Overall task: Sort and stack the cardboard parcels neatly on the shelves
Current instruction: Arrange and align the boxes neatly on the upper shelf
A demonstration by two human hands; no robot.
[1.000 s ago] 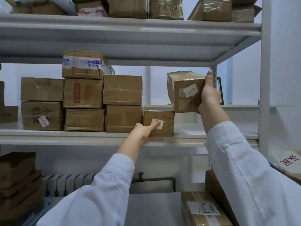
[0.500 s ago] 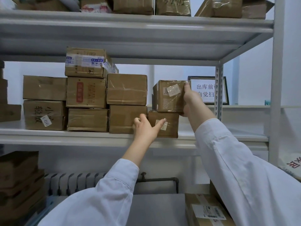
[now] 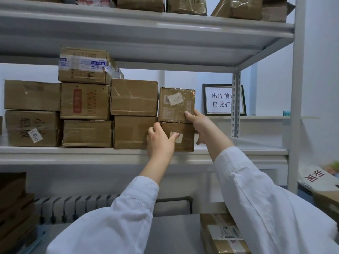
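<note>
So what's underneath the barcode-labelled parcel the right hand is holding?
The barcode parcel, held by the right hand, sits on a flatter parcel on the middle shelf. The left hand covers that parcel's left front; its back is hidden.

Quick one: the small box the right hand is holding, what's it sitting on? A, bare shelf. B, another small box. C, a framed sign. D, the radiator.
B: the upper box, held by the right hand, rests on a lower box on the shelf.
</note>
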